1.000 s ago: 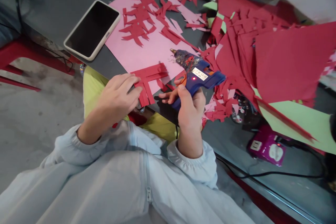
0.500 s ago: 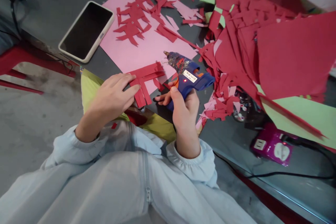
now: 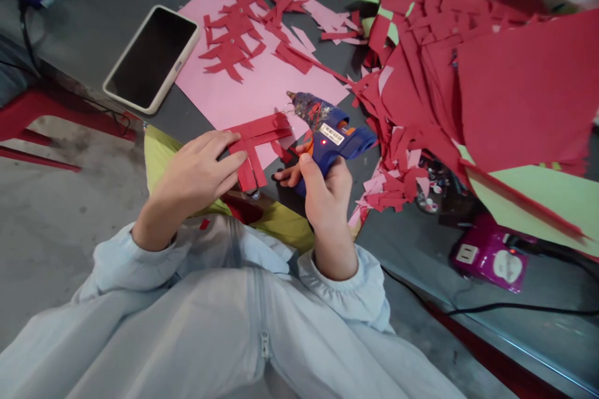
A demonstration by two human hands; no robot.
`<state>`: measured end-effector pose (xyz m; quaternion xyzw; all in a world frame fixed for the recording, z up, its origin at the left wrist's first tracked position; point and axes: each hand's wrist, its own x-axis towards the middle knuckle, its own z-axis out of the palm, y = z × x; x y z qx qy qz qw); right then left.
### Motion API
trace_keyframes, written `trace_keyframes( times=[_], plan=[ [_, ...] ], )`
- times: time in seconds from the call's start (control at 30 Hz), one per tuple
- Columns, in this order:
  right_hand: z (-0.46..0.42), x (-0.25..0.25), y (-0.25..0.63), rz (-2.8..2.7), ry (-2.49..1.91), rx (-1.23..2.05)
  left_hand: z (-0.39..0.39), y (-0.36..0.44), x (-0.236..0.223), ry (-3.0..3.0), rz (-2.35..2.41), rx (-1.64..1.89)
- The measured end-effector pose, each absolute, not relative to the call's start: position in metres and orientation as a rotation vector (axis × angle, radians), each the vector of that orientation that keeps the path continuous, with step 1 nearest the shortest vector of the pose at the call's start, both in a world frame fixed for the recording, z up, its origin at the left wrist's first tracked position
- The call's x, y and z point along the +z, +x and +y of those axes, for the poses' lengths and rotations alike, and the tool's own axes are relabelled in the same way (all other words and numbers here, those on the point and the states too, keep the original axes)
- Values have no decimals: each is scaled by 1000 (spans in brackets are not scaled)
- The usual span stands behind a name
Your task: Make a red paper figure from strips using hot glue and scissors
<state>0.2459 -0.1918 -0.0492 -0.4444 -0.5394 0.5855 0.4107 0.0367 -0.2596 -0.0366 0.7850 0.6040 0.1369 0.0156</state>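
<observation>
My left hand point(image 3: 189, 171) holds a folded red paper cutout point(image 3: 262, 131) by its left end, fingers bent over it at the table's front edge. The cutout has a long bar with strips branching toward me. In my right hand point(image 3: 330, 199) is a blue hot glue gun point(image 3: 333, 137), gripped by its handle. Its red light is lit, and the nozzle points up and left, just above the cutout and apart from it. Glue strands and red scraps cling to the barrel. Some fingers of the right hand are hidden behind the handle.
A pink paper sheet point(image 3: 276, 87) bears several red cutouts point(image 3: 236, 31). A phone point(image 3: 152, 59) lies to the left. Red sheets point(image 3: 524, 87), green paper point(image 3: 538, 193) and scraps point(image 3: 393, 187) pile up at right, near a purple power socket box point(image 3: 489, 255) with a black cable point(image 3: 519, 308).
The glue gun has shifted very slightly left, and the whole view has moved a little. Both hands keep the same hold.
</observation>
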Motion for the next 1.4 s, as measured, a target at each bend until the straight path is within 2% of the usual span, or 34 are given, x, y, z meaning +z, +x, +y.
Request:
trace_keyframes(
  times=[0.83,1.4],
  plan=[
    [-193,-50,246,-1346,-1171,1478,-258,32,-32,2596,1879,279],
    [-193,-51,247,-1323,-1129,1476,-258,31,-35,2537,1838,349]
  ],
)
